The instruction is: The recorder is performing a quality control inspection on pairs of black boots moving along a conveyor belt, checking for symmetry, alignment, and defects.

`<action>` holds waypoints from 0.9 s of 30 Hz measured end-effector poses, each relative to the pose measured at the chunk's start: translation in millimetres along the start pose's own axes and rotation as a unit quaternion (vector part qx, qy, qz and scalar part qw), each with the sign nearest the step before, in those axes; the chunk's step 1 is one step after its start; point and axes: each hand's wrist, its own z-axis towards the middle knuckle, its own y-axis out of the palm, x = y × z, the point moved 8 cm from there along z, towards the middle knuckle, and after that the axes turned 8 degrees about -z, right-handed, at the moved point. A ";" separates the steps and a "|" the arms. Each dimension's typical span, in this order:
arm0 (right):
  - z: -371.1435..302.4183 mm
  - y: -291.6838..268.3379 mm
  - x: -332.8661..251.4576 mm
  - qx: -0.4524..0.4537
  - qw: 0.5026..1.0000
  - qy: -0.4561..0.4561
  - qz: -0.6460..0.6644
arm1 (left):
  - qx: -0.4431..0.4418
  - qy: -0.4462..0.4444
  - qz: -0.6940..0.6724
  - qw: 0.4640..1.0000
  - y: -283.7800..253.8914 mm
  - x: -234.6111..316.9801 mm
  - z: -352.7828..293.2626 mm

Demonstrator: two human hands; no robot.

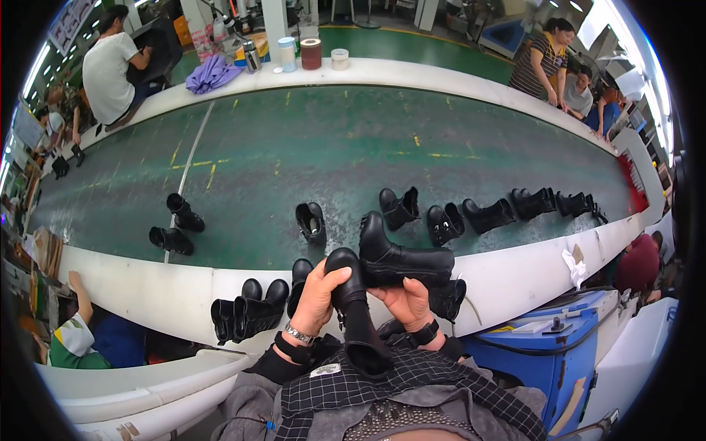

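The left hand [312,300] is clamped around the foot of a black ankle boot [351,294], its thumb pressed over the upper close behind the toe. This boot is held in front of the person's body, above the near edge of the work line. Its toe points far, tipped slightly left, and its shaft runs near, so the long axis lies roughly far to near, with the open top close to the checked apron [331,386].

The right hand [406,303] is just right of that boot, palm turned up, fingers partly curled and thumb raised. A second black boot [404,257] is just beyond it, toe pointing far and a little left, its shaft stretched out to the right. Whether the right hand grips either boot cannot be told.

On the near white ledge [507,268], more boots [261,312] stand to the left of the hands, and another black boot [447,301] is to the right. Across the ledge, the green conveyor belt [353,140] carries a pair of boots [187,213] at left, a single boot [311,223] near the middle, and a row of boots [489,214] at right, several with toes toward the left.
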 end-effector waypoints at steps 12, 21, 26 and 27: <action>-16.7 111.5 -23.8 -0.143 0.545 -0.234 -0.792 | -0.078 -0.011 -0.302 0.950 6.0 -5.6 -1.1; -21.9 99.2 -36.9 -0.165 0.620 -0.174 -0.747 | -0.071 -0.030 -0.313 0.947 14.4 2.1 -11.5; 0.9 37.6 -49.2 0.070 0.875 -0.029 -0.479 | 0.006 -0.049 -0.173 0.984 12.9 -3.2 -2.5; 7.3 28.9 -35.4 0.040 0.913 0.047 -0.402 | 0.007 -0.146 -0.229 0.962 35.3 -9.1 -13.8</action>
